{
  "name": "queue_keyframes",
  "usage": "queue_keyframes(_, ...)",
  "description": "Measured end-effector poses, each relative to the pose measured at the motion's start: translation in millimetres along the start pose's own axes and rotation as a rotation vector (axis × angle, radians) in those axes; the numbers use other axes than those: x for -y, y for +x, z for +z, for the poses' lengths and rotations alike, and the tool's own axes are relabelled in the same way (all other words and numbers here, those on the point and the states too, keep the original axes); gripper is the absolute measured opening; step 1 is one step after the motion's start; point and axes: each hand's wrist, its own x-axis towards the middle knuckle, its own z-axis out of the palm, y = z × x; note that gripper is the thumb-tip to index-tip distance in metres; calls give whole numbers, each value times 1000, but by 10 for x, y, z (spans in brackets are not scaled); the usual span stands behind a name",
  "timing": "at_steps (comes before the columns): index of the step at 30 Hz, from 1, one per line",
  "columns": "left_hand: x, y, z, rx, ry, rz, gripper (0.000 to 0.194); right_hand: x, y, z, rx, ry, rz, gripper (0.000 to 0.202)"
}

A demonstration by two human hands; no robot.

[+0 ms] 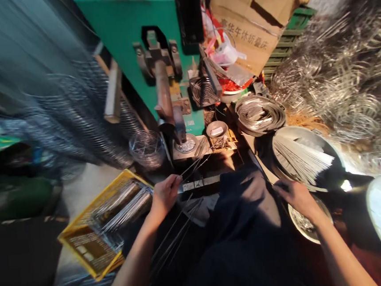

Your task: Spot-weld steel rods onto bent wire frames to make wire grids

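Wires (191,166) at centre: left hand (165,195) pinches them, a holding step, I judge; next calls for steadiness. Right hand (296,197), right of frame: grip I cannot tell.

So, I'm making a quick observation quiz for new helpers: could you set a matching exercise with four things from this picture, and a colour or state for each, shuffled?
Column one
1. Crate
2. Machine
3. Left hand
4. Box

Column two
A. Brown
B. Holding thin wires
C. Yellow
D. Green

Right pairs: 1-C, 2-D, 3-B, 4-A
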Motion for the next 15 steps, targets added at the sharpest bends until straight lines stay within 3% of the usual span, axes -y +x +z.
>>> queue_keyframes(3,-75,-46,-14,-38,-23,0,36,326,189,70,143,422,4,37)
queue_keyframes(7,-178,-173,36,-148,-89,-26,34,1128,612,619,100,843,-32,38)
queue_keyframes(11,-217,-314,55,-210,-165,-58,32,1814,966,1307,127,1045,-36,35)
queue_keyframes(15,-155,-391,-17,-232,-178,-93,31,2137,1075,1678,159,1064,-82,33)
